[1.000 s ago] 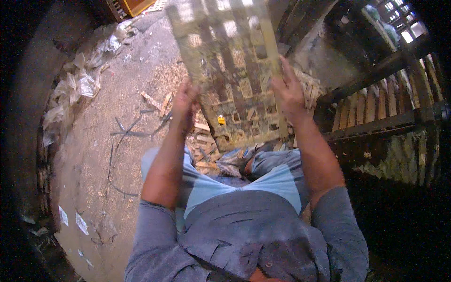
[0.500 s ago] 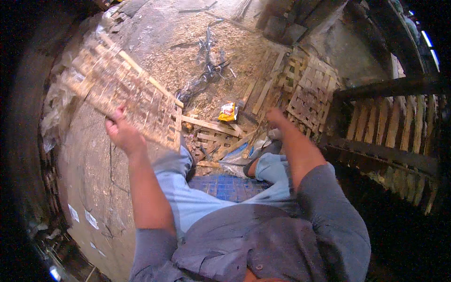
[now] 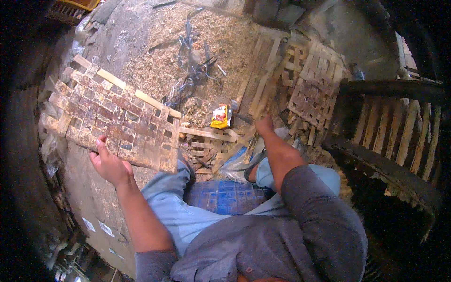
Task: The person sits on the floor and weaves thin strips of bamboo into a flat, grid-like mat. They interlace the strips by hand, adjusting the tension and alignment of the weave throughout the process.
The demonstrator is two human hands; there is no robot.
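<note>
My left hand [image 3: 112,165] grips the lower edge of a woven panel of thin wooden slats [image 3: 117,117]. The thumb side lies over the edge, and some fingers are hidden. Gaps show between the crossed slats, and the panel's near right corner is beside my left knee. My right hand [image 3: 265,126] is closed near my right foot, in front of loose wooden strips [image 3: 268,80]. What it holds, if anything, is too blurred to make out. Another woven slat panel [image 3: 315,87] leans to the right of that hand.
A yellow packet [image 3: 220,116] lies between my hands, near tangled dark plastic straps [image 3: 188,84] on wood chips [image 3: 162,35]. Broken slat pieces [image 3: 206,146] and a blue slab [image 3: 225,195] are by my feet. A dark slatted wooden frame [image 3: 390,122] stands at right.
The woven panel in my left hand has moved down and left and is no longer blurred. My right hand has shifted slightly left and down. The view has tilted a little.
</note>
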